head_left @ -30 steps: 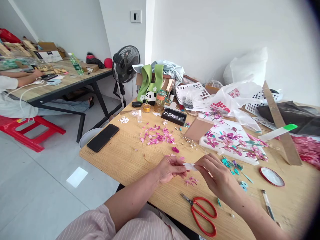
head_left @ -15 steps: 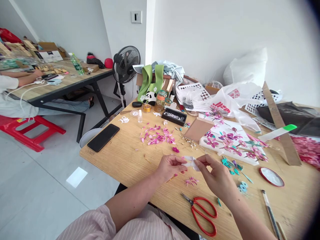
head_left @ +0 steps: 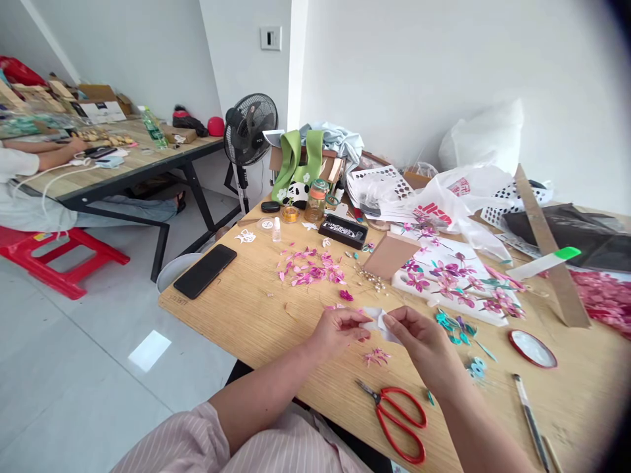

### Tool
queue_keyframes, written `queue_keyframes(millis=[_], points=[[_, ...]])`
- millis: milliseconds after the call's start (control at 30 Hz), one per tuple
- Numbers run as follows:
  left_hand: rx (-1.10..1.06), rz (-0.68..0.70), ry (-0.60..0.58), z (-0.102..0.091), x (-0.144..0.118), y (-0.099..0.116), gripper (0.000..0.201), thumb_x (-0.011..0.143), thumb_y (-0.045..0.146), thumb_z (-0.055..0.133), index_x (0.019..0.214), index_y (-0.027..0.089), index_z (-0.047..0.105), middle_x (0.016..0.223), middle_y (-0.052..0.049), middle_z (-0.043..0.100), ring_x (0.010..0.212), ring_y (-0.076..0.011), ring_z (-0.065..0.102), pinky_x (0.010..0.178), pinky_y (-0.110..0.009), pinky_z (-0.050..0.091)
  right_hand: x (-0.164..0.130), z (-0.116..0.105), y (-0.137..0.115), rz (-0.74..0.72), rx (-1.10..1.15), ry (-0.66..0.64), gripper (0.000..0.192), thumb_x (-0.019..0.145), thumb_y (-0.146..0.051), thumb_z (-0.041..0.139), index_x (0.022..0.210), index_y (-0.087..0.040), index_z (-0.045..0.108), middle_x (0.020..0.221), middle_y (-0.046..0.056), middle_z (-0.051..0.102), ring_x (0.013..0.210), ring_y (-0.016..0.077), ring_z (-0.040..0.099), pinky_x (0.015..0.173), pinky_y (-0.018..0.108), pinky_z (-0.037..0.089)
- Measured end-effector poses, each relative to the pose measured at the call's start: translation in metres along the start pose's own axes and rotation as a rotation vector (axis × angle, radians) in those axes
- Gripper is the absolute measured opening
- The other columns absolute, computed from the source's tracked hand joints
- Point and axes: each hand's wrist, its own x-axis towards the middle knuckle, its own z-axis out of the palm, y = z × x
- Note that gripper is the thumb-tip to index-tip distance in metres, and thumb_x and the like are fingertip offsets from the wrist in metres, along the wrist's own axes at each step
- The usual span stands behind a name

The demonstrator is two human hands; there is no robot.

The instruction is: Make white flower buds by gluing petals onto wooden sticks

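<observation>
While both hands pinch it, the thin white paper (head_left: 377,320) could tear or crease if the pull is uneven.
Left hand (head_left: 339,330) and right hand (head_left: 422,346) pinch its opposite edges above the woodgrain table (head_left: 246,315); flimsy pink petals (head_left: 377,357) just below, red-handled scissors (head_left: 400,420) near.

White walls (head_left: 419,59) with a light switch (head_left: 271,38) enclose a pale tiled floor (head_left: 73,368), a black standing fan (head_left: 248,135), a red stool (head_left: 54,253) and a second wooden table (head_left: 123,164).
</observation>
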Motion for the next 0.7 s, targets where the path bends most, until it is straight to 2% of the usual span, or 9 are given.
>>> queue_keyframes(millis=[167, 400, 533, 700], points=[[-0.021, -0.005, 0.011, -0.001, 0.0, -0.004, 0.044, 0.05, 0.038, 0.09, 0.082, 0.012, 0.077, 0.08, -0.007, 0.072, 0.066, -0.016, 0.066, 0.067, -0.03, 0.053, -0.001, -0.003, 0.005, 0.005, 0.078, 0.092, 0.044, 0.077, -0.062, 0.065, 0.074, -0.018, 0.059, 0.063, 0.002, 0.058, 0.055, 0.0126, 0.048, 0.05, 0.025, 0.038], [-0.004, -0.013, 0.026, -0.002, 0.0, -0.005, 0.047, 0.048, 0.041, 0.09, 0.082, 0.013, 0.076, 0.084, -0.008, 0.074, 0.068, -0.0168, 0.067, 0.067, -0.031, 0.054, -0.005, -0.013, 0.011, -0.001, 0.113, 0.215, 0.04, 0.077, -0.059, 0.067, 0.077, -0.019, 0.061, 0.068, 0.004, 0.062, 0.058, 0.0146, 0.052, 0.051, 0.026, 0.041], [0.037, -0.025, 0.035, -0.001, -0.004, 0.003, 0.046, 0.047, 0.039, 0.091, 0.082, 0.013, 0.076, 0.078, -0.006, 0.074, 0.064, -0.0143, 0.064, 0.063, -0.027, 0.051, -0.017, -0.037, 0.014, -0.011, 0.126, 0.339, 0.037, 0.076, -0.055, 0.07, 0.082, -0.02, 0.062, 0.072, 0.005, 0.064, 0.063, 0.016, 0.056, 0.055, 0.027, 0.043], [0.128, -0.009, 0.035, 0.0, -0.007, 0.015, 0.03, 0.058, 0.034, 0.086, 0.079, 0.015, 0.075, 0.078, -0.004, 0.074, 0.064, -0.012, 0.062, 0.059, -0.023, 0.049, -0.055, -0.078, 0.016, 0.03, 0.13, 0.549, 0.034, 0.073, -0.053, 0.075, 0.082, -0.021, 0.067, 0.074, 0.004, 0.066, 0.066, 0.0159, 0.055, 0.056, 0.027, 0.042]])
